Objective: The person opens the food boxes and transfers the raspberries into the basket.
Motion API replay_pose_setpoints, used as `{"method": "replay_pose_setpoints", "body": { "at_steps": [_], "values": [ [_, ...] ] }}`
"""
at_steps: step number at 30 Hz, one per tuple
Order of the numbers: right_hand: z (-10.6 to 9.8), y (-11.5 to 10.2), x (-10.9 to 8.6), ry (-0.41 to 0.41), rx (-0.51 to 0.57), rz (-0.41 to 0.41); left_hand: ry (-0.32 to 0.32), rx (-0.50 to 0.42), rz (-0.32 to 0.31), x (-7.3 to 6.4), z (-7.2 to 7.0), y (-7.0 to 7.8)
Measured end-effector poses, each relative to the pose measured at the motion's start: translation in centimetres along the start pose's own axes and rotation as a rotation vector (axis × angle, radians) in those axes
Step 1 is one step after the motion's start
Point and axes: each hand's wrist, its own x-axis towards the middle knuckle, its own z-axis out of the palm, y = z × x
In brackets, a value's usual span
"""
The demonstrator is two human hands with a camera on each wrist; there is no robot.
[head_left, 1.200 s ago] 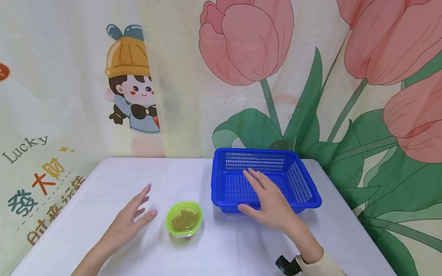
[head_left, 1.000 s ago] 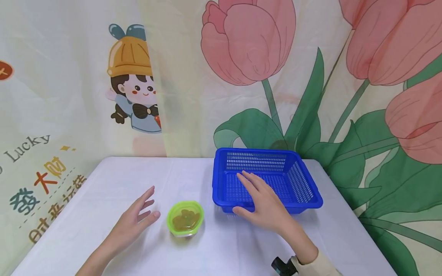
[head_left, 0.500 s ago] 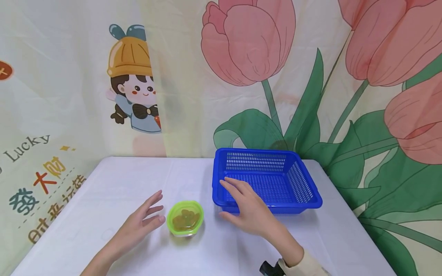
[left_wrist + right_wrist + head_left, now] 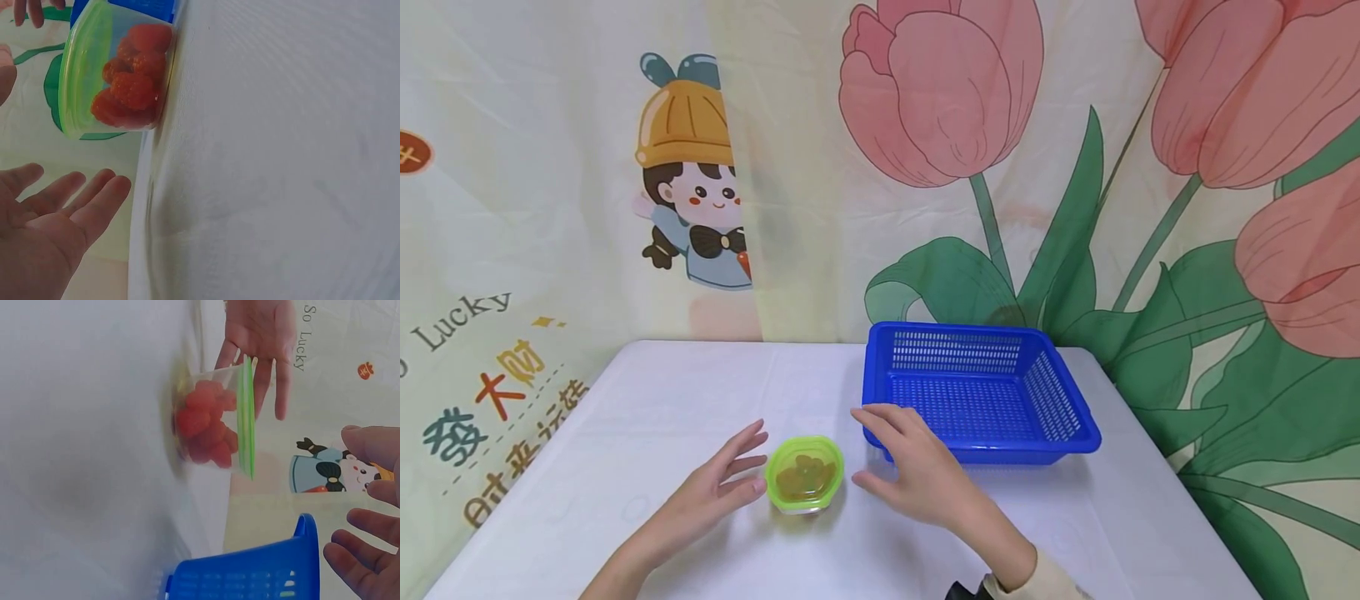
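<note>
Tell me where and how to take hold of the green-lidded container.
Likely best by the clear walls, just under the green lid, squeezed from left and right together: the container stands upright, its lid overhangs and its walls narrow downward. The left grip and right grip flank it.

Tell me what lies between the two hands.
The green-lidded container stands on the white cloth between the left hand and the right hand; the head view shows it.

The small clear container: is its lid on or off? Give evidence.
On: the wrist views show the green lid capping the clear container. Whether it is sealed tight, I cannot tell.
</note>
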Motion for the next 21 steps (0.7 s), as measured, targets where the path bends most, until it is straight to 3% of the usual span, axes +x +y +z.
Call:
{"method": "replay_pose_setpoints", "body": {
  "at_steps": [7,17,21],
  "values": [
    [1.4,-0.6,-0.1,0.016,0.025,-0.042,-0.017,-0.052,-0.041,0.0,0.3,0.1],
    [3.3,-1.2,0.0,-0.05,0.071,-0.048,-0.038,-0.122,-0.105,0.2,0.5,-0.1],
    [4.1,-1.3,-0.1,-0.053,0.042,-0.062,-0.06,-0.144,-0.117,0.2,0.5,-0.2]
  ]
}}
